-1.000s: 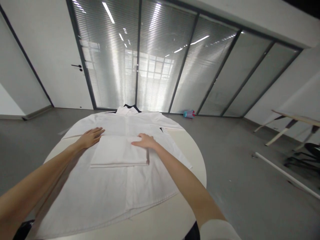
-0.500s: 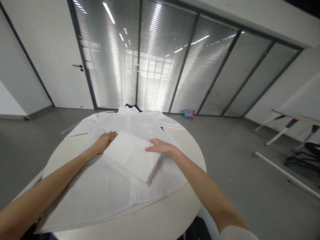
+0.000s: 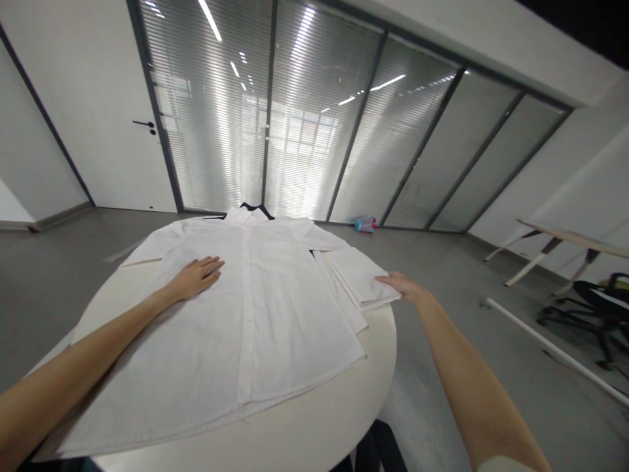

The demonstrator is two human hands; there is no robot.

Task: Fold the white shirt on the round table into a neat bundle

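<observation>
Left hand (image 3: 196, 276) was laid flat and open on the spread shirt (image 3: 255, 308), right hand (image 3: 405, 287) rested open against the folded cloth (image 3: 361, 278) at the counter (image 3: 314, 426) edge, where an outward nudge could tip it off.

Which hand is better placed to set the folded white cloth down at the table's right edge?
The right hand. Its fingers already touch the folded cloth by the right rim of the table, whereas the left hand lies flat on the spread shirt, well away from it.
</observation>
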